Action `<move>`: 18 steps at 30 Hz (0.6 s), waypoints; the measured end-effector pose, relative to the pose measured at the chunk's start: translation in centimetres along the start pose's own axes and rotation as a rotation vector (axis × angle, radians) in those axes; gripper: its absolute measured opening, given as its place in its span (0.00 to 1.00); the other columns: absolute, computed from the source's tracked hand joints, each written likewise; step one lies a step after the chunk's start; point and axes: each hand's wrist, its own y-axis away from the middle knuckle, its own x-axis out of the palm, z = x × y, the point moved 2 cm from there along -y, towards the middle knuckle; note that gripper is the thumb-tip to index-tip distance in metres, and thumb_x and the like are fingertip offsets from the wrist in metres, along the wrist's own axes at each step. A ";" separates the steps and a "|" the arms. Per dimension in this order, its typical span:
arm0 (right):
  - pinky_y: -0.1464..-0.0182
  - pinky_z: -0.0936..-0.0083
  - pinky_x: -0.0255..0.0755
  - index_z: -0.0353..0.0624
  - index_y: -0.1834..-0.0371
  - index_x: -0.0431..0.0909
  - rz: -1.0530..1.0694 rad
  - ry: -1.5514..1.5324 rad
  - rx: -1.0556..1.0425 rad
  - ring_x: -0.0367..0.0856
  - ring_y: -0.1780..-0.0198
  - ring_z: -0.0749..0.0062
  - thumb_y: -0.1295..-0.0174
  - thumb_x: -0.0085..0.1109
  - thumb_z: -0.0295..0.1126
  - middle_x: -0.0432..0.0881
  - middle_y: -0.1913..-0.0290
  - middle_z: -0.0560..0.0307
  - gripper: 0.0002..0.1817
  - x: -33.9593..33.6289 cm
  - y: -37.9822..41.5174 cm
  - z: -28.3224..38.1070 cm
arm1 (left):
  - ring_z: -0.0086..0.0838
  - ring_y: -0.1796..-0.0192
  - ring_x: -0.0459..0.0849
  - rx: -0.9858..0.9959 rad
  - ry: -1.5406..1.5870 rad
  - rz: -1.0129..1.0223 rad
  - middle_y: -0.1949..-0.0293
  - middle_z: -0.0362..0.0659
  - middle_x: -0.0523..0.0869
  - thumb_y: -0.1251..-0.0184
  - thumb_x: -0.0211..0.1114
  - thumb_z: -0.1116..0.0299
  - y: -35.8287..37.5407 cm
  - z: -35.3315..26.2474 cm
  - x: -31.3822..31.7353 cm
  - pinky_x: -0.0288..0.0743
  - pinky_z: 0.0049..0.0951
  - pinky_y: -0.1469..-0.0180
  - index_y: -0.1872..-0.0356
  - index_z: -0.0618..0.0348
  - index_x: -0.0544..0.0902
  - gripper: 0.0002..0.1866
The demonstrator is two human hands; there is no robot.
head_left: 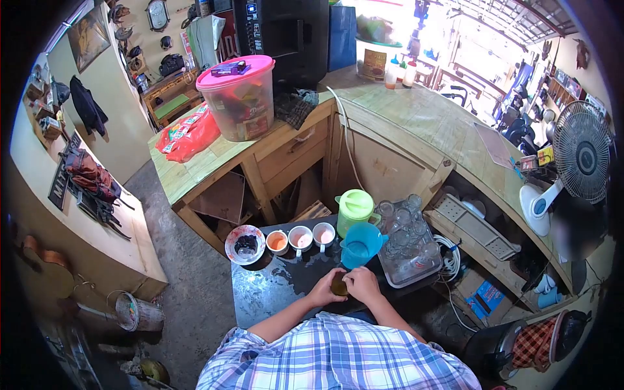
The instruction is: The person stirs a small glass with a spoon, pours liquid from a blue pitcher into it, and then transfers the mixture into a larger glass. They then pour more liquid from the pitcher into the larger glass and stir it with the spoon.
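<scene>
My left hand (323,290) is closed around a small olive-brown round object (338,285), whose kind I cannot make out. My right hand (361,285) has its fingers bent and pressed together at the object's right edge; what they pinch, if anything, is hidden. Just beyond my hands stands a blue plastic pitcher (361,246), with a lidded green pitcher (356,211) behind it. To the left, a cup with orange contents (277,242) and two white cups, one at the middle (300,239) and one at the right (323,235), stand in a row beside a patterned bowl (235,255) holding something dark.
A tray (408,281) of clear glasses sits at the right of the dark, wet-looking table (260,299). Wooden counters (383,104) wrap around beyond it, carrying a pink-lidded tub (239,104) and a white fan (538,205). A bucket (140,312) stands on the floor at left.
</scene>
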 end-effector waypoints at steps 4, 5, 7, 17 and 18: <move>0.56 0.62 0.75 0.44 0.72 0.87 -0.075 -0.161 -0.048 0.81 0.62 0.54 0.46 0.62 0.31 0.85 0.68 0.52 0.06 -0.3 -0.4 0.3 | 0.36 0.41 0.77 -0.011 0.015 0.006 0.45 0.48 0.77 0.61 0.82 0.69 0.0 0.2 0.0 0.70 0.34 0.38 0.39 0.58 0.67 0.44; 0.56 0.62 0.75 0.43 0.71 0.87 -0.079 -0.076 -0.030 0.81 0.62 0.54 0.46 0.62 0.31 0.85 0.68 0.51 0.06 -0.5 -0.3 0.4 | 0.36 0.41 0.77 -0.004 0.014 0.008 0.45 0.48 0.77 0.61 0.82 0.69 0.0 0.3 0.0 0.70 0.34 0.38 0.39 0.58 0.67 0.44; 0.55 0.62 0.75 0.43 0.71 0.87 -0.082 0.011 -0.011 0.81 0.62 0.54 0.46 0.62 0.31 0.85 0.68 0.51 0.06 -0.5 -0.2 0.2 | 0.36 0.40 0.76 0.002 0.014 0.009 0.45 0.48 0.76 0.61 0.82 0.69 0.0 0.3 0.1 0.69 0.34 0.37 0.38 0.58 0.67 0.44; 0.55 0.62 0.75 0.44 0.70 0.87 -0.045 -0.130 -0.038 0.81 0.61 0.52 0.46 0.62 0.32 0.85 0.68 0.50 0.07 -0.5 -0.1 0.4 | 0.39 0.40 0.76 -0.018 0.044 0.017 0.44 0.49 0.76 0.61 0.82 0.68 0.2 0.8 0.2 0.69 0.35 0.37 0.37 0.57 0.65 0.46; 0.56 0.62 0.75 0.45 0.70 0.87 -0.118 -0.147 -0.053 0.81 0.60 0.53 0.46 0.62 0.32 0.85 0.68 0.51 0.06 -0.8 -0.3 0.7 | 0.39 0.40 0.76 -0.010 0.037 0.008 0.44 0.49 0.76 0.61 0.82 0.68 0.1 0.8 0.1 0.69 0.35 0.37 0.37 0.57 0.65 0.46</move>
